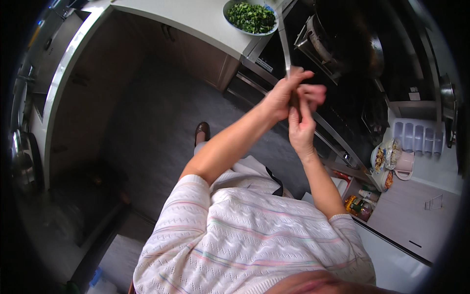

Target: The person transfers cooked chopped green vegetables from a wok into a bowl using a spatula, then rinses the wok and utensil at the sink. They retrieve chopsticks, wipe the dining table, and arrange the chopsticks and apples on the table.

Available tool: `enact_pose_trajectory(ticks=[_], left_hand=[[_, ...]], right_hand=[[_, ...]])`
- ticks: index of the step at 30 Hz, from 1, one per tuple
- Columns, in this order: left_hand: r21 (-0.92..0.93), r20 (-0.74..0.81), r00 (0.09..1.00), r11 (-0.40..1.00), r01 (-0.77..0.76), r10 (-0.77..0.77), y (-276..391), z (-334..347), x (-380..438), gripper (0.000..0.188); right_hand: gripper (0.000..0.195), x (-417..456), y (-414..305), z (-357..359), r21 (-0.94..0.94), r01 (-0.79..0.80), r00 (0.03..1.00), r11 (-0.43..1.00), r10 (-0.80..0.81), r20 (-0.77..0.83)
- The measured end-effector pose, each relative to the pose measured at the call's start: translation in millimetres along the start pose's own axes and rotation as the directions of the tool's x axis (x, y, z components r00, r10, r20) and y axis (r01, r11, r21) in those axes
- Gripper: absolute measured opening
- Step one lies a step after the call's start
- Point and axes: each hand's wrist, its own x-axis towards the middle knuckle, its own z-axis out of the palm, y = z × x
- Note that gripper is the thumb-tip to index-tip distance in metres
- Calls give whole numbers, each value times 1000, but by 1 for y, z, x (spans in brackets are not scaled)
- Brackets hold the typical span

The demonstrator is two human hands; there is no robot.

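Note:
My left hand is closed around a long metal utensil, whose shaft runs up past the bowl; its far end is not clear. A dark brown part, seemingly its handle, shows between my hands. My right hand is close against my left, thumb and fingers bent around or beside that part; blur hides whether it grips. Both hands are over the front edge of the black stove. Beyond them, a white bowl of chopped green vegetables stands on the counter corner.
A large dark wok sits on the stove. At right are a clear plastic organizer, a pink mug, food bowls and a drawer with bottles. A white counter runs along the far side, above the dark floor.

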Motion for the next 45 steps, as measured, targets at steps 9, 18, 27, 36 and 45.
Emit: enact_pose_trajectory(ticks=[9, 18, 27, 36, 45], left_hand=[[-98, 121, 990, 993, -65, 76, 8, -23, 1, 91], [-128, 162, 986, 992, -9, 30, -5, -11, 10, 87], [-35, 43, 999, 999, -5, 7, -3, -16, 13, 87], [-136, -13, 995, 986, -95, 94, 17, -52, -3, 88], [-43, 178, 984, 999, -6, 14, 14, -20, 4, 86]], right_hand=[[44, 23, -13, -26, 526, -414, 905, 743, 396, 154], [42, 8, 1, -3, 535, -479, 875, 696, 427, 228], [41, 11, 8, 9, 665, -543, 815, 512, 512, 271], [45, 24, -9, -41, 714, -412, 894, 566, 404, 195], [43, 31, -14, -31, 707, -443, 883, 551, 406, 237]])
